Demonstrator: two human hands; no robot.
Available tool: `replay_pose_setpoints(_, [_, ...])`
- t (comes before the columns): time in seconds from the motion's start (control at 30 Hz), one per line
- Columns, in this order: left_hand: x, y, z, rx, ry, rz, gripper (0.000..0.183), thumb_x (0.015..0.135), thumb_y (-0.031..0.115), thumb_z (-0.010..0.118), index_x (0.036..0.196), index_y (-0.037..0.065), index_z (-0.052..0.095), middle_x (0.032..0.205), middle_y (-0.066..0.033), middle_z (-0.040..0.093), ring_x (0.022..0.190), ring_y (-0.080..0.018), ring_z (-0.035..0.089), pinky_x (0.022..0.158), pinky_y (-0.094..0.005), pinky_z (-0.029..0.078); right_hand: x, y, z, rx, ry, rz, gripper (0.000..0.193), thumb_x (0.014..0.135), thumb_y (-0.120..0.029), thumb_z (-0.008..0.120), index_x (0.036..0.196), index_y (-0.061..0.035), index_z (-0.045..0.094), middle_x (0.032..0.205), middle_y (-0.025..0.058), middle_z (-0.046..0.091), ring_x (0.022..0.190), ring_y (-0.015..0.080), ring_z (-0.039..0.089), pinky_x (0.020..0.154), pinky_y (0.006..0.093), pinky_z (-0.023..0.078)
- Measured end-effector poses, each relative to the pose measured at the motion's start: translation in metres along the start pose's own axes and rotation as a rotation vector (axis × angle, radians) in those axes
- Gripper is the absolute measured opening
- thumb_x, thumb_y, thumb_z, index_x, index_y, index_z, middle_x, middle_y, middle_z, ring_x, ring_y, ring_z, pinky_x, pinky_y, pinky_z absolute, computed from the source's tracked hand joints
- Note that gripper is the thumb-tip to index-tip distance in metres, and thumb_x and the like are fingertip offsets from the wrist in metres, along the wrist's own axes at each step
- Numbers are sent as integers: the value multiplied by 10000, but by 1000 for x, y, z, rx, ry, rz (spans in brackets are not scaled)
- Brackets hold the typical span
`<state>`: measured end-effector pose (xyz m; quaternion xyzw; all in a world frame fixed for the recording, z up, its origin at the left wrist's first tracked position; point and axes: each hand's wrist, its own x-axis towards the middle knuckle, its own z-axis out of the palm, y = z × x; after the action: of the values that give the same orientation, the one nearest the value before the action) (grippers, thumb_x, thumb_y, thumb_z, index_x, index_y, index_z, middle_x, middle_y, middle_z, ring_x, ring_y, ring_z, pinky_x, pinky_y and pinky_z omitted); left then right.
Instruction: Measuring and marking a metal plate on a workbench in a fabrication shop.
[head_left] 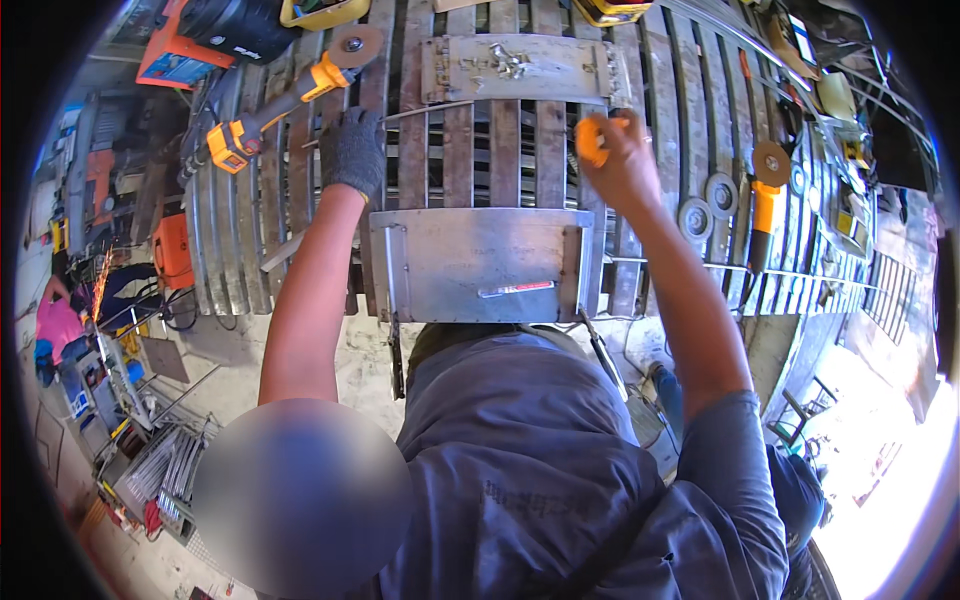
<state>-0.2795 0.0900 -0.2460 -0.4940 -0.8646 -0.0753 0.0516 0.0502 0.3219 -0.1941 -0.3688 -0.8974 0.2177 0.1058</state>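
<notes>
My left hand, in a dark grey knitted glove, is closed over a thin metal rod that lies across the slatted metal bench. My bare right hand grips an orange tape measure above the slats to the right; its blade cannot be made out. Between my forearms, at the near edge, a flat metal plate with raised sides carries a red and white marker. Farther off sits a second metal plate with small shiny metal pieces on top.
Cordless angle grinders lie left and right, with grinding discs beside the right one. Clamps hang at the near edge. An orange machine and a yellow container stand far left. Sparks fly near another person.
</notes>
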Motion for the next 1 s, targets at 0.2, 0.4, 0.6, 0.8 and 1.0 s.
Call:
replay_pose_setpoints(0.2, [28,29,13,203,-138,89,228,878,95,625,1105,85,634,1142,-157,627,1107,-362,602,905,-486,505,8,80,-16,-85,-25,193,734,737,-216,847,1407,-201,547,1398,248,465,1306,447,490,1085,485,457])
replay_pose_setpoints(0.4, [-28,65,-13,-177,-43,148,189,887,104,617,1064,56,570,1070,-189,600,986,-398,616,805,-485,524,-73,47,-32,-86,24,210,691,811,-290,807,1373,-38,493,1370,284,498,1244,463,525,1014,512,475])
replay_pose_setpoints(0.6, [-157,147,-49,-484,-86,313,266,885,225,684,1054,59,562,986,-186,561,873,-405,636,736,-502,522,-207,6,-38,247,-407,358,311,876,-291,670,879,13,737,813,247,697,795,412,704,761,469,550])
replay_pose_setpoints(0.8, [-187,176,-11,-356,-234,311,203,887,275,668,1022,124,661,1024,-82,631,935,-331,667,758,-447,560,-255,16,-42,200,-454,381,291,851,-297,729,888,-10,761,854,234,720,833,398,715,801,462,561])
replay_pose_setpoints(1.0, [-101,163,-16,-174,-121,206,150,919,139,581,1037,118,670,1059,-141,646,968,-355,685,810,-481,565,-277,21,-57,161,-344,376,304,845,-293,740,952,-8,743,847,235,718,817,391,717,778,458,559])
